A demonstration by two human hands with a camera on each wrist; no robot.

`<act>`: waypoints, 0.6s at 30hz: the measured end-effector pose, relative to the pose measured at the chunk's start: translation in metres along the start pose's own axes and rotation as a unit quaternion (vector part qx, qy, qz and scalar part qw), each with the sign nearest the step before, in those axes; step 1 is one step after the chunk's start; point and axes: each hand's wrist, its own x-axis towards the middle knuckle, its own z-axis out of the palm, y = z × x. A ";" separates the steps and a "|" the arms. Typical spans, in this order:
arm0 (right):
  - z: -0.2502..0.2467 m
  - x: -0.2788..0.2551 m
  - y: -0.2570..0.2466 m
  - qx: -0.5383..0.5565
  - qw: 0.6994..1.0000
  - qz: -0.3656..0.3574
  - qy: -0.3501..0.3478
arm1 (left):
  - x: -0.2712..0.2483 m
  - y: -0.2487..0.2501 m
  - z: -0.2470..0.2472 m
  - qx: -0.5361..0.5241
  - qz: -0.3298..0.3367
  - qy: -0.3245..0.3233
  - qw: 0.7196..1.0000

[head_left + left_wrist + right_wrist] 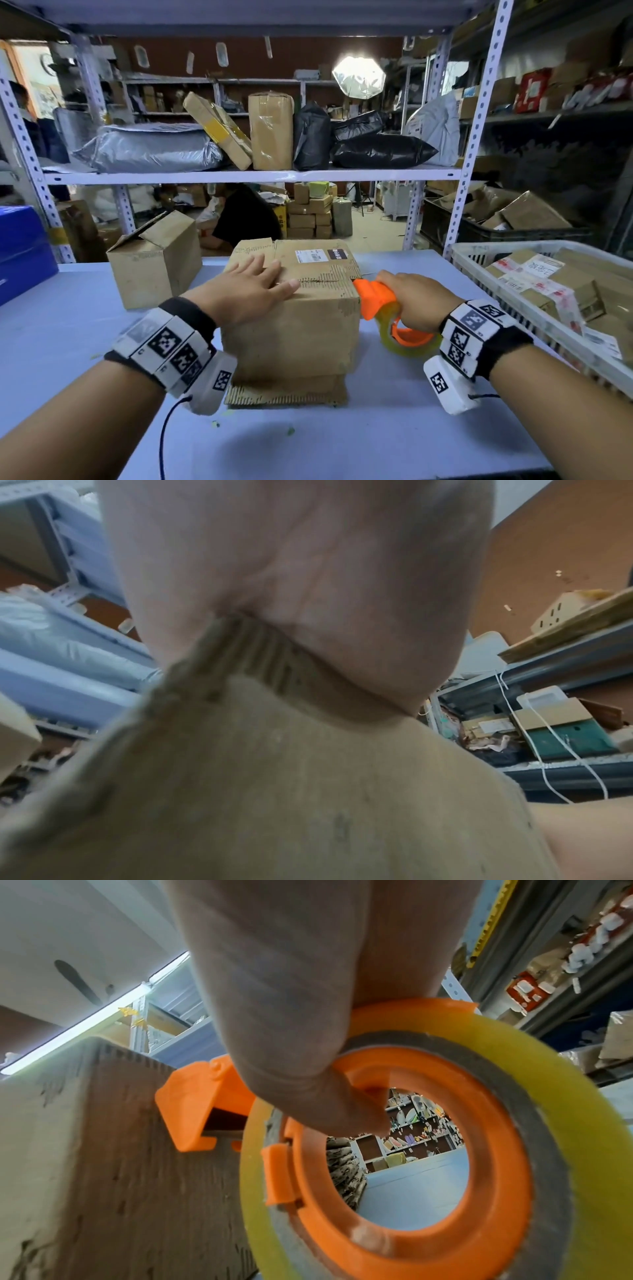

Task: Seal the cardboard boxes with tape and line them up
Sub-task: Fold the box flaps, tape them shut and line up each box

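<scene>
- Right hand [416,298] grips the orange tape dispenser [376,296], fingers curled through the roll's core; clear in the wrist view [301,1047].
- Tape roll [407,342] hangs below the wrist; dispenser nose [186,1110] sits against the box's right top edge, at the end of the centre seam.
- Left hand [251,289] lies flat on the box top, fingers straight and spread, holding nothing, just pressing the flaps down. Left wrist view shows the palm heel [308,588] on the box's near top edge.
- Box [291,325] sits mid-table, on a loose scrap of cardboard [287,392]. Top skin is torn, corrugation exposed around the seam [322,280].
- Step in hand, my read: starting the tape run along the seam, right to left.
- To do it well: anchor the tape end on the right side wall first, then pull across with the nose kept low and flat.
- Keep the left palm load on so the flaps stay level; slide it off ahead of the dispenser.
- Torn surface probably bonds poorly, so rub the strip down after.
- Scrap under the box may let it skid; press down, not sideways.
- Second box [156,258] behind-left, one flap up, looks unsealed. Next in line.
- White basket [479,248] at right holds taped parcels.
</scene>
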 end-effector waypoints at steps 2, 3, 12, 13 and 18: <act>0.000 0.001 -0.002 -0.008 1.000 0.000 -0.001 | 0.001 0.008 -0.004 -0.046 -0.049 -0.010 0.998; -0.001 0.002 -0.002 -0.009 1.000 -0.001 -0.002 | 0.002 0.013 -0.005 -0.051 -0.065 -0.005 0.997; -0.008 0.001 -0.003 -0.051 0.998 -0.003 -0.031 | 0.022 0.067 -0.006 -0.020 0.025 0.001 1.000; -0.009 0.002 -0.002 -0.057 0.998 -0.002 -0.038 | 0.021 0.065 -0.005 -0.013 0.027 0.001 1.000; -0.010 -0.003 0.011 -0.055 0.998 0.006 -0.042 | 0.015 0.060 -0.007 -0.006 0.035 0.005 0.999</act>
